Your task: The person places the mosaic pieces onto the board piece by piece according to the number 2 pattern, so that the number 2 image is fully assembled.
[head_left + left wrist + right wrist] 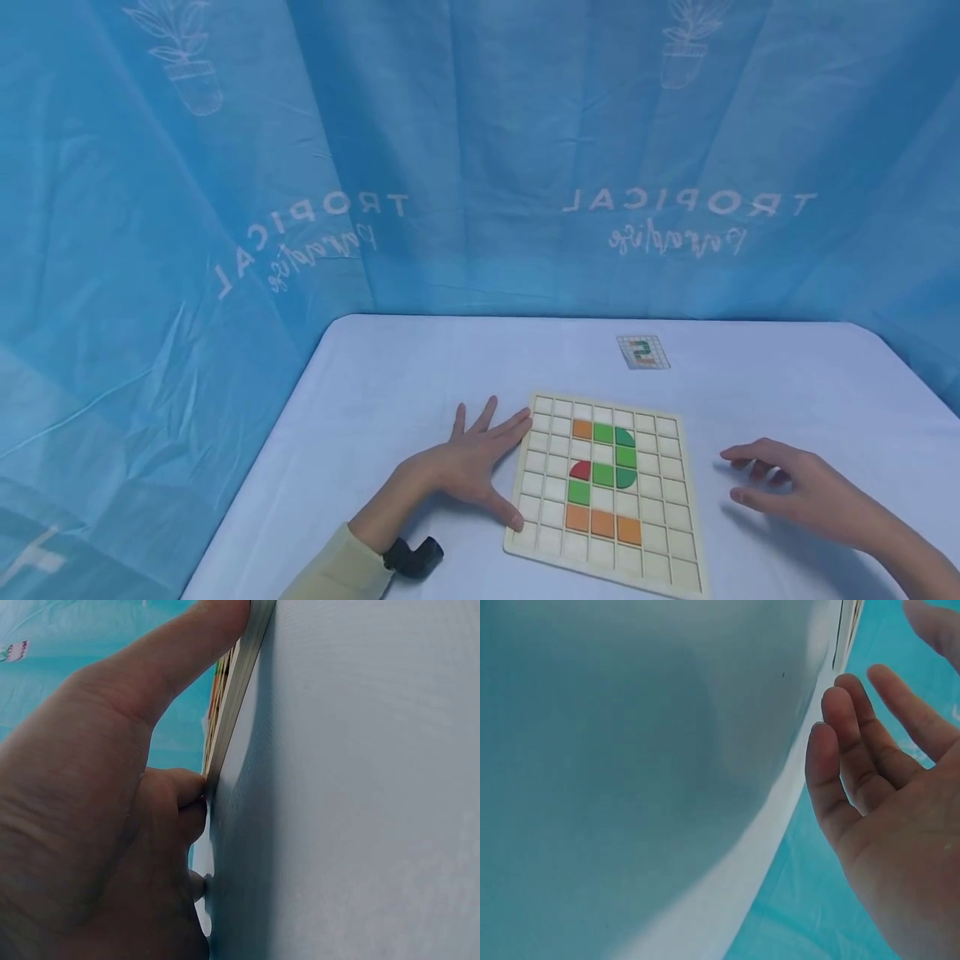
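Observation:
A cream grid board (652,509) lies on the white table, with coloured tiles set in some of its squares. A row of orange tiles (602,523) sits low in the pattern. Above it are green square tiles (626,457), dark green rounded tiles (626,477), a red rounded tile (581,470) and one more orange square. My left hand (472,467) spreads along the board's left side, thumb at the lower corner and fingertips at the upper edge. To the right of the board, my right hand (795,487) hovers over the table, fingers loosely bent, holding nothing.
A small pattern card (643,352) with a similar coloured figure lies beyond the board on the white tabletop (450,358). Blue printed curtains (495,150) hang behind and to the left of the table. A black device (416,558) is strapped to the left wrist.

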Demonstrator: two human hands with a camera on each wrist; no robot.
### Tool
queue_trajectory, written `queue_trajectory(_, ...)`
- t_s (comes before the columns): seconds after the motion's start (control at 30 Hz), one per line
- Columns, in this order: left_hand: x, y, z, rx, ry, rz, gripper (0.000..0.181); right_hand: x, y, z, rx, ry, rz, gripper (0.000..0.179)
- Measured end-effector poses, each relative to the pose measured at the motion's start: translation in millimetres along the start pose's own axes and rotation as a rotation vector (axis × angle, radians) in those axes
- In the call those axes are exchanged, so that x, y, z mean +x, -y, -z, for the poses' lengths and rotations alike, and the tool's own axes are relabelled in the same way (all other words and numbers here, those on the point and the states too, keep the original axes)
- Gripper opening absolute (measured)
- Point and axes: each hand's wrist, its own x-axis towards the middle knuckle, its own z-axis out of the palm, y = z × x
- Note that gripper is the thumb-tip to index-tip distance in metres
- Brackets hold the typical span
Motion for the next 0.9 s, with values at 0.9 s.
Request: queue_trajectory(0.9,0.9,0.6,19.6,0.236,-0.264,0.060,0.099,-0.1,-23,19,-0.228,-0.103,-0.188,0.070)
